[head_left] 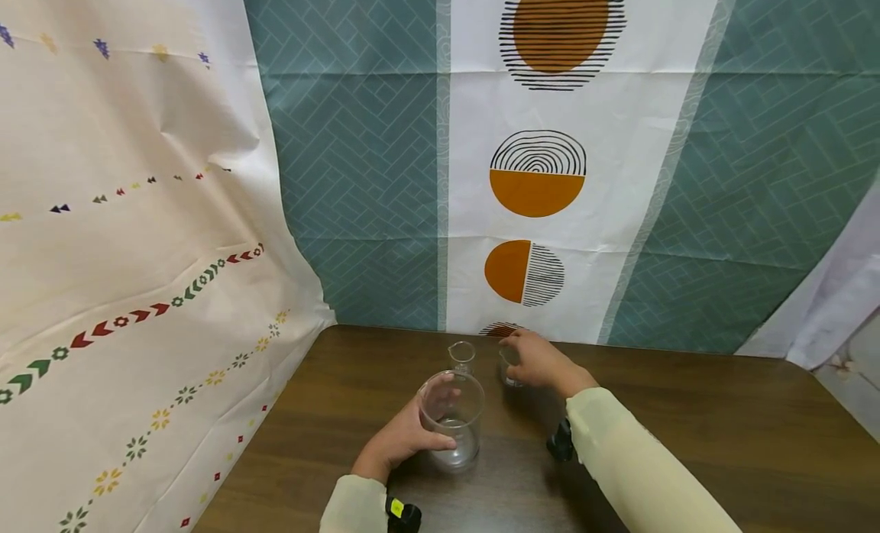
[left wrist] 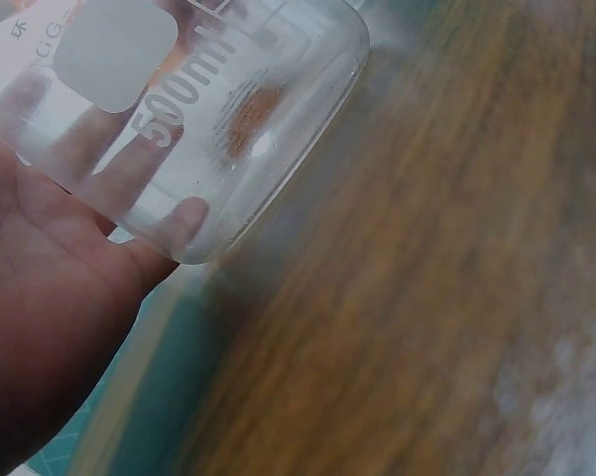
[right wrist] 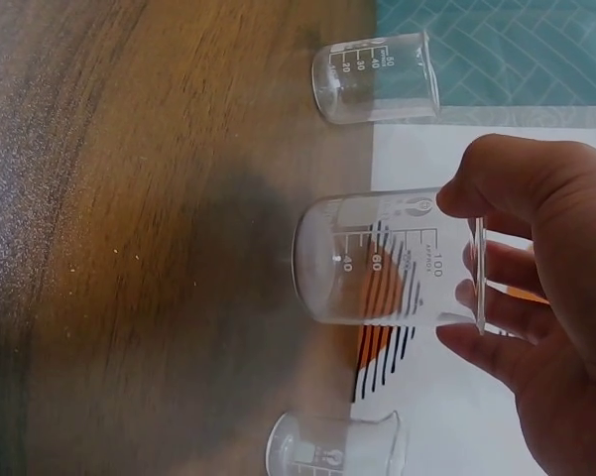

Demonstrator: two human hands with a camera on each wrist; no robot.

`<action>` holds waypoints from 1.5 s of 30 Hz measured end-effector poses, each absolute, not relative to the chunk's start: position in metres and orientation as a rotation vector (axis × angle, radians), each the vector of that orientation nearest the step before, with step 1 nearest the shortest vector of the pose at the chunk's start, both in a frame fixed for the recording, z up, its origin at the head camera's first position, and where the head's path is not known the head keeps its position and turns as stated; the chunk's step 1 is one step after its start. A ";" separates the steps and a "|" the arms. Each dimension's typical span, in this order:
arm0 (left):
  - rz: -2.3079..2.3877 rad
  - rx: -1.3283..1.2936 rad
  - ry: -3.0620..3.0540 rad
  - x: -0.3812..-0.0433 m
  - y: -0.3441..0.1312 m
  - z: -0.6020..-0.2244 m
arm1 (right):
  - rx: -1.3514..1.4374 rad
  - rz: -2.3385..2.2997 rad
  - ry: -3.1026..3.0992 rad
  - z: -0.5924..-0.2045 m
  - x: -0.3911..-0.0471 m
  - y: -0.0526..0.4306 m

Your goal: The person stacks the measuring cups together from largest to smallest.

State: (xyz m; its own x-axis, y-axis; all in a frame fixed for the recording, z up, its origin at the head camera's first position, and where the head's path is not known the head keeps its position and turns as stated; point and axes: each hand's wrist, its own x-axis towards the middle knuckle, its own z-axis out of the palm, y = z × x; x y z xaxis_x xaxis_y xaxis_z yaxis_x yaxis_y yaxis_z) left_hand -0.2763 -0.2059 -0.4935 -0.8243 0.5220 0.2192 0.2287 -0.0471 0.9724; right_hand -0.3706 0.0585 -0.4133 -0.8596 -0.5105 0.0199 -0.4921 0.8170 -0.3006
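At the wooden table (head_left: 330, 411), the left hand (head_left: 409, 430) curved around the 500 mL beaker (head_left: 466, 434); the right hand (head_left: 541, 363) pinched the 100-marked beaker (right wrist: 372, 260) by its rim, between two small beakers (right wrist: 377, 81).

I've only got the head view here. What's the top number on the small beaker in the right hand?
Observer: In the right wrist view, the small beaker that the right hand holds reads 100 nearest its rim.
Operator: And the large beaker in the left hand?
Observer: The left wrist view shows 500 ml printed on its side.
Operator: How many small ones altogether?
Observer: Three in the right wrist view; the third beaker is cut off by the frame.
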 end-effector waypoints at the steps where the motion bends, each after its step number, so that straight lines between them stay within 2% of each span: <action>1: 1.970 0.812 2.000 -0.276 -0.206 -0.494 | -0.814 -0.460 2.939 -0.413 -0.370 0.059; 45: 1.918 0.759 2.052 -0.275 -0.208 -0.491 | -0.953 -0.457 2.892 -0.384 -0.340 0.068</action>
State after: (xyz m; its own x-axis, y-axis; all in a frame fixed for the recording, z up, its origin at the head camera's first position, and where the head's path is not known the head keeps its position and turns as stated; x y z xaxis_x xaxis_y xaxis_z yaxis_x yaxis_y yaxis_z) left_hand -0.2747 -0.2076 -0.4911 -0.8391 0.5144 0.1770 0.2114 0.0085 0.9774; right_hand -0.3400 0.0678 -0.3841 -0.8066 -0.5902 0.0328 -0.5716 0.7646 -0.2979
